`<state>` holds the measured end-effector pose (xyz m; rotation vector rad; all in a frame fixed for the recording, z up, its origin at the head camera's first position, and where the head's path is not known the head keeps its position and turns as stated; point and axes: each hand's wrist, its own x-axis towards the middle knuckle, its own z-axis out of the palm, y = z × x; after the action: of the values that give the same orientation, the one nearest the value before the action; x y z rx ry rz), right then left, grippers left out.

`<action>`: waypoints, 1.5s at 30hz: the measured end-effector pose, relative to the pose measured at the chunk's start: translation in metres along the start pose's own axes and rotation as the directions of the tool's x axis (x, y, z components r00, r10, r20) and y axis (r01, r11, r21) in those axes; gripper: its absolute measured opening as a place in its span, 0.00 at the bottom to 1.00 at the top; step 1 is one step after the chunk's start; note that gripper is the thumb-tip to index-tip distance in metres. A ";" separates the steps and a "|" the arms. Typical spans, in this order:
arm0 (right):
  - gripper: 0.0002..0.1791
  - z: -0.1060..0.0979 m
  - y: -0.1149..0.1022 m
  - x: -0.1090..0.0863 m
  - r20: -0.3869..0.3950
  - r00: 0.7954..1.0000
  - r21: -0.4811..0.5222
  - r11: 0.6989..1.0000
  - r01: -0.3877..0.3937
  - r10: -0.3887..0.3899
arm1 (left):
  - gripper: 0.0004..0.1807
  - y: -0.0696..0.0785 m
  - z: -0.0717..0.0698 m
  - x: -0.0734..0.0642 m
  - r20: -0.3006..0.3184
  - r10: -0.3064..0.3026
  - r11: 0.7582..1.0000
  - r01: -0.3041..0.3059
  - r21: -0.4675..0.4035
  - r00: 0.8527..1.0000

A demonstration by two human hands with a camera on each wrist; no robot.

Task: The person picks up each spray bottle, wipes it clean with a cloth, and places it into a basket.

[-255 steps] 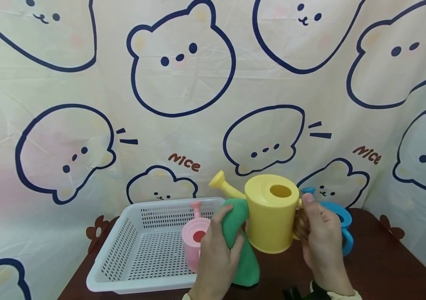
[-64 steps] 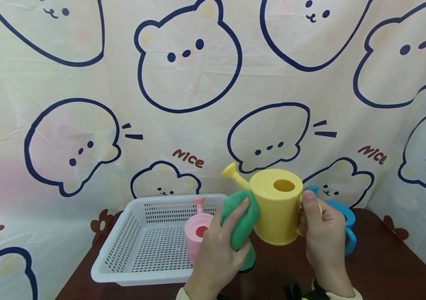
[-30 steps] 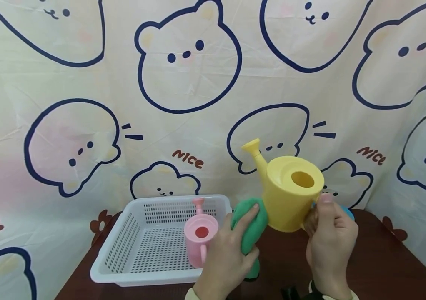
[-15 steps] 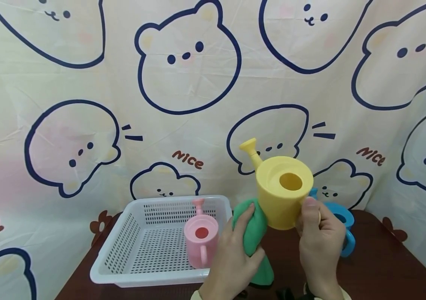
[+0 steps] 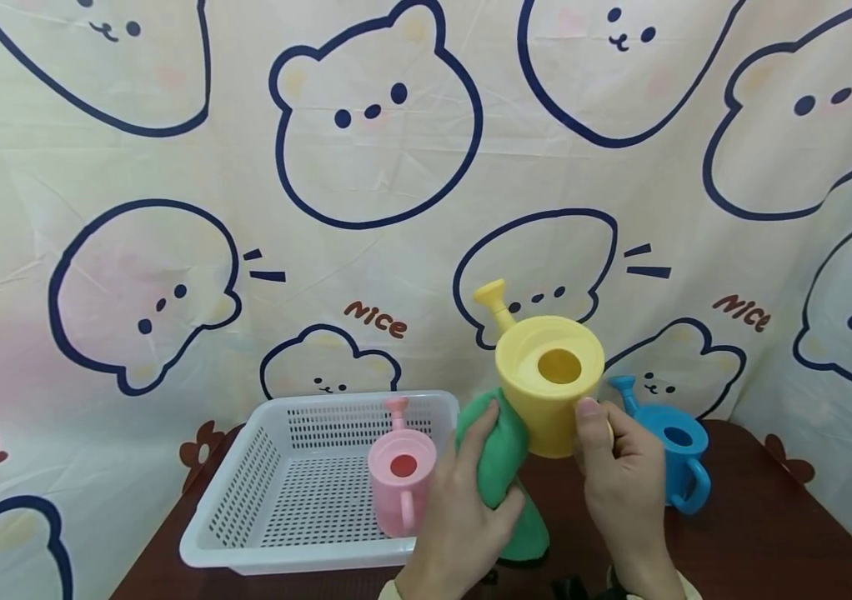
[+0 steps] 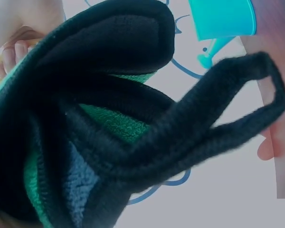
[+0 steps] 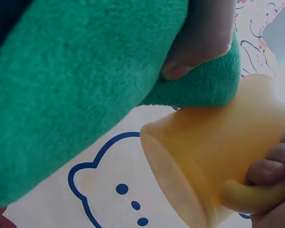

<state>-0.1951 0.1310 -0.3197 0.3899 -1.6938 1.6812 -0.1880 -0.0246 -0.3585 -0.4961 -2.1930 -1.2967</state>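
My right hand (image 5: 624,487) grips the handle of a yellow watering can (image 5: 527,417), raised over the table with its top tipped toward me and its spout up to the left. In my left hand (image 5: 459,517) is a bunched green cloth (image 5: 504,462), fingers and thumb curled around it. The cloth lies against the can's left side, its lower end hanging down. Fuzzy green fabric (image 7: 85,95) meets the can's wall (image 7: 223,147) in the right wrist view. A dark hanging loop (image 6: 194,116) on the cloth's edge shows in the left wrist view.
A white perforated basket (image 5: 298,560) stands on the dark brown table (image 5: 771,533) to the left, holding a pink watering can (image 5: 388,496). The blue watering can (image 5: 679,471) stands right of my right hand. A cartoon-printed curtain (image 5: 366,267) hangs behind.
Over the last second, my right hand has moved the yellow can leftward, uncovering the blue can. Compared with two seconds ago, its top tips more toward me. The cloth stays at its left side.
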 end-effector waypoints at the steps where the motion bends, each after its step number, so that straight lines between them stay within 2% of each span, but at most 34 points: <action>1: 0.24 0.000 0.000 0.000 0.010 1.000 -0.004 1.000 -0.008 0.008 | 0.48 0.000 0.000 0.000 -0.008 0.004 1.000 -0.004 -0.005 1.000; 9: 0.23 0.001 -0.004 -0.001 0.057 0.997 -0.091 0.995 -0.051 0.056 | 0.49 0.002 -0.001 0.000 -0.068 0.028 0.999 -0.030 -0.018 0.997; 16: 0.23 0.001 -0.005 -0.002 0.109 0.993 -0.164 0.986 -0.033 0.051 | 0.49 0.004 -0.002 -0.001 -0.102 0.021 1.000 -0.023 -0.019 0.995; 19: 0.22 0.001 -0.006 -0.002 0.137 0.989 -0.164 0.986 -0.025 0.048 | 0.50 0.003 -0.002 -0.001 -0.118 0.028 1.000 -0.029 -0.009 0.993; 22: 0.23 0.001 -0.006 -0.002 0.157 0.986 -0.147 0.989 -0.032 0.055 | 0.50 0.002 -0.002 -0.001 -0.147 0.061 0.998 -0.058 0.025 0.987; 27: 0.24 0.001 -0.007 -0.001 0.154 0.984 -0.127 0.989 -0.073 0.092 | 0.51 -0.002 -0.002 -0.002 -0.190 0.155 0.987 -0.141 0.083 0.970; 36: 0.25 0.002 -0.008 -0.001 0.137 0.983 -0.101 0.989 -0.111 0.125 | 0.50 -0.008 0.000 -0.001 -0.210 0.275 0.955 -0.241 0.175 0.938; 39: 0.26 0.003 -0.010 -0.001 0.126 0.984 -0.108 0.987 -0.115 0.129 | 0.49 -0.008 0.000 -0.001 -0.199 0.292 0.947 -0.254 0.199 0.935; 45: 0.26 0.001 -0.009 0.000 0.105 0.986 -0.103 0.987 -0.123 0.133 | 0.49 -0.008 -0.001 -0.001 -0.152 0.304 0.937 -0.267 0.225 0.941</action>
<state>-0.1893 0.1286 -0.3126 0.3408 -1.9103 1.6877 -0.1914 -0.0293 -0.3650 -0.5669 -1.9833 -0.9157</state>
